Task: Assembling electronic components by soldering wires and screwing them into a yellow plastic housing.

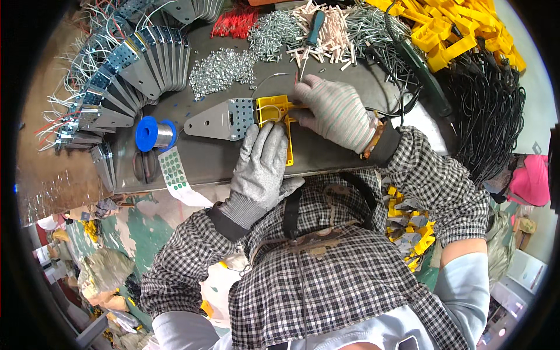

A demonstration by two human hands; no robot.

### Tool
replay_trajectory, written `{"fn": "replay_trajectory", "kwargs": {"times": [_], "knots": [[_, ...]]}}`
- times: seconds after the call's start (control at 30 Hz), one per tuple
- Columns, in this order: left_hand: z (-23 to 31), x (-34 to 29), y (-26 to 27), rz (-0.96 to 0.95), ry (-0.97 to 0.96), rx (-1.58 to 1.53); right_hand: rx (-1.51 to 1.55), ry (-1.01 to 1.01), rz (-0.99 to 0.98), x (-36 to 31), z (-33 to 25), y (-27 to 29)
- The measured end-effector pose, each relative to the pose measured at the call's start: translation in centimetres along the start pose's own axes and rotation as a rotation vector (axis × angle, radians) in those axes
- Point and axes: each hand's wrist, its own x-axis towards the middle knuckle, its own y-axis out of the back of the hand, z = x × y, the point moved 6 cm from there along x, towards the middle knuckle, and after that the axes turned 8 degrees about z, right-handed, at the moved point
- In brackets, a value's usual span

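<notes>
A yellow plastic housing (290, 153) lies open at the near part of the dark bench, joined at its left to a tapered grey metal plate (210, 122) with a perforated end. My left hand (261, 160), in a grey glove, rests flat over the housing's lower left, fingers stretched out together. My right hand (337, 111), in a striped knit glove, is closed at the housing's upper right; its fingertips are bent in, and what they pinch is hidden. Thin wiring shows inside the housing between the hands. Beyond the right hand, a teal-handled screwdriver (316, 28) points its shaft toward the knuckles.
A blue solder spool (156, 134), scissors (144, 166) and a sticker strip (174, 169) lie left. Metal plates with wires (140, 73) curve behind them. Nuts (221, 71), screws (274, 35) and yellow parts (449, 29) are heaped far. A soldering iron (429, 81) and black cables (487, 111) lie right.
</notes>
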Motion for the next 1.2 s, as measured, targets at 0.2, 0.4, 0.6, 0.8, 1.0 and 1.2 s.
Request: {"fn": "replay_trajectory", "kwargs": {"times": [0.2, 0.4, 0.6, 0.8, 1.0, 1.2], "knots": [[0.3, 0.5, 0.3, 0.069, 0.007, -0.034, -0.079, 0.257, 0.047, 0.3, -1.7, -1.1], [0.5, 0.5, 0.7, 0.182, 0.011, -0.070, -0.042, 0.195, 0.118, -0.3, -1.0, 0.7], [0.6, 1.0, -0.1, 0.085, 0.093, -0.207, -0.039, 0.169, 0.077, -1.0, -0.8, -0.6], [1.0, 0.8, 0.9, 0.081, 0.157, -0.194, -0.522, -0.419, 0.106, 2.0, 13.0, 14.7], [1.0, 0.9, 0.3, 0.065, 0.131, -0.201, -1.066, -0.257, -0.155, 7.3, 21.2, 19.0], [0.9, 0.5, 0.3, 0.049, 0.102, -0.184, -0.813, -0.326, -0.312, 10.6, 26.0, 13.1]]}}
